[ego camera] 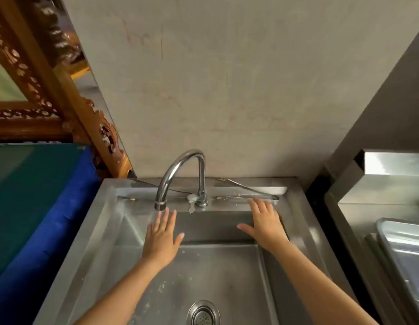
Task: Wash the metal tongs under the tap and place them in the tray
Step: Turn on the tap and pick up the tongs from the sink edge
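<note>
Head view: both hands hovering empty over the sink (pixel 304 231), fingers spread. Left hand (pixel 162 238) sitting just under the tap (pixel 180 165) spout. Right hand (pixel 266 222) fingertips nearly touching metal tongs (pixel 250 191) on the back ledge. Tray (pixel 405 249) lying far right of it. No readable writing.

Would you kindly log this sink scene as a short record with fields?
tap: curved chrome tap, no water visible
tongs: two metal tongs on the back ledge, right pair, left pair partly behind the tap
left hand: left hand open, empty, fingertips below the spout
right hand: right hand open, fingertips at the right pair
sink: sink basin wet, drain strainer at bottom
tray: metal tray at right
</note>
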Tool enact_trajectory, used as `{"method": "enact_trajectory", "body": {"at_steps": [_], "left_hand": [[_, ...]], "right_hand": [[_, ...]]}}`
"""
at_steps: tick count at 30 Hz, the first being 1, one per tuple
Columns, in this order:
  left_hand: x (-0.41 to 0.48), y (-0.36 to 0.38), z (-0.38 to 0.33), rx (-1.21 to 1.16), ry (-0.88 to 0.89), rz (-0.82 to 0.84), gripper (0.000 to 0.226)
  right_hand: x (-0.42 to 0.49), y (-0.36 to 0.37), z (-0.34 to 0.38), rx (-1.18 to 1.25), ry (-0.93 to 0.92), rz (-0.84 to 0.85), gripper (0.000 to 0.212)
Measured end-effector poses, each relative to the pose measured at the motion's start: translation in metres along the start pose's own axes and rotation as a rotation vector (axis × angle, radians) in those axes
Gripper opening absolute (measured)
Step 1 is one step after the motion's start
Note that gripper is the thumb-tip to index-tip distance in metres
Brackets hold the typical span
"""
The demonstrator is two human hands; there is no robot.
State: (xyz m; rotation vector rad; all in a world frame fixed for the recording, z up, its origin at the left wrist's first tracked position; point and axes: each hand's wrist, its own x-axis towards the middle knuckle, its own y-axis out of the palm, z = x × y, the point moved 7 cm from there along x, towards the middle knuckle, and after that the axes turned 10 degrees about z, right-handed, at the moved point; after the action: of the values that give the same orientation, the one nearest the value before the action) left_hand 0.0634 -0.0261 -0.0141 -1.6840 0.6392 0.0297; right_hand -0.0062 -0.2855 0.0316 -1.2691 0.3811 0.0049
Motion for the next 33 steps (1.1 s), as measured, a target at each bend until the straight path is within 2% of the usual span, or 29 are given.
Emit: {"method": "enact_trajectory", "body": {"at_steps": [6, 10, 16, 23, 33], "left_hand": [[0.044, 0.009, 0.029, 0.056, -0.043, -0.151, 0.068], [0.06, 0.015, 0.057, 0.119, -0.092, -0.151, 0.066], [0.066, 0.024, 0.071, 0.095, -0.037, -0.199, 0.066], [0.067, 0.029, 0.076, 0.06, -0.037, -0.209, 0.076], [0.068, 0.03, 0.076, 0.102, -0.014, -0.252, 0.078]], "right_hand": [[0.052, 0.021, -0.014, -0.044, 0.02, -0.104, 0.08], [0.077, 0.024, -0.023, -0.108, 0.01, -0.175, 0.076], [0.1, 0.031, -0.027, -0.14, 0.0, -0.194, 0.074], [0.119, 0.024, -0.028, -0.157, 0.009, -0.243, 0.049], [0.125, 0.019, -0.027, -0.104, -0.055, -0.224, 0.034]]}}
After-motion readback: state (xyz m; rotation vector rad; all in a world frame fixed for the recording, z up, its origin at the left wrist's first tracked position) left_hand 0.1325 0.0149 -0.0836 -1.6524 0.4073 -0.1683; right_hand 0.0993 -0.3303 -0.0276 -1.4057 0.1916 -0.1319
